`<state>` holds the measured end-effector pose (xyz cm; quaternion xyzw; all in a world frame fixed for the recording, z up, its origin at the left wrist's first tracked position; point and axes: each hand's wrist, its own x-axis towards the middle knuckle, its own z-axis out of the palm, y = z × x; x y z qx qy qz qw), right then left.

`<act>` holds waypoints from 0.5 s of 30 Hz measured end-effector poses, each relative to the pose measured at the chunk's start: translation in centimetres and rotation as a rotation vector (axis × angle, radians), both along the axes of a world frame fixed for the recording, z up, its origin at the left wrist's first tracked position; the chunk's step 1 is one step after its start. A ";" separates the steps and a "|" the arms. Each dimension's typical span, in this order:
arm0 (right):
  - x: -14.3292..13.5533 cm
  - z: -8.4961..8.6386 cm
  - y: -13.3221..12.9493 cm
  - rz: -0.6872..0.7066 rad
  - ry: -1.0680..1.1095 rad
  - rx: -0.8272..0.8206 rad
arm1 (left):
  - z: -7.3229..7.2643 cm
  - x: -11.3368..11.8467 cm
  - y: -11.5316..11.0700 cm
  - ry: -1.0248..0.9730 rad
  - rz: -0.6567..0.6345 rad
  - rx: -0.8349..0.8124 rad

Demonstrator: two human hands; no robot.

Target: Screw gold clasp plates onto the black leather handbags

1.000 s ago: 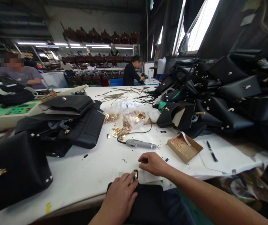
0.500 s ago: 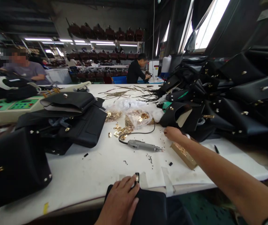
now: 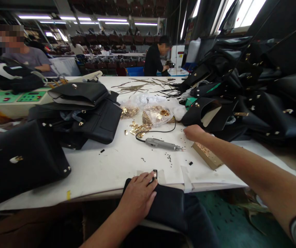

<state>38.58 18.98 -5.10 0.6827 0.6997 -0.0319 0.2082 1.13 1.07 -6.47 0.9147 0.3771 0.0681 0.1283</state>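
My left hand [image 3: 140,191] lies over a flat black leather bag [image 3: 167,206] at the table's front edge. Its fingers are bent together and press on the leather beside a small black tab with a gold metal plate [image 3: 155,174]. Farther off, my right hand [image 3: 194,133] is low over the white tabletop, its fingers curled in and closed; whatever they hold is hidden. Close to it are tiny dark bits and a cardboard box [image 3: 210,161] of small copper-coloured pieces. Between the hands lies a grey electric screwdriver [image 3: 160,144] with its black cord.
Gold metal plates [image 3: 139,129] lie loose before plastic bags of gold fittings [image 3: 156,115]. Black leather bags are heaped at left [image 3: 96,120] and right [image 3: 269,110]. Small black dots [image 3: 169,158] are scattered on the white table. Two co-workers sit beyond it.
The view has tilted down, so the table appears higher in the picture. My right hand's fingers are more curled. My left hand stays on the black leather bag.
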 end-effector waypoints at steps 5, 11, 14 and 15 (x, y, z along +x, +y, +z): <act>-0.4 0.3 -0.5 -0.020 0.039 0.071 | 0.6 0.2 -0.3 0.025 -0.007 0.014; 0.1 1.7 -1.8 -0.131 0.099 0.223 | 1.4 0.3 -0.4 0.052 -0.017 0.018; -1.3 3.2 -4.2 -0.207 0.379 0.383 | 1.5 0.2 -0.3 0.048 -0.029 0.022; -2.4 3.5 -5.5 -0.231 0.576 0.417 | 1.5 0.2 -0.3 0.045 -0.031 0.025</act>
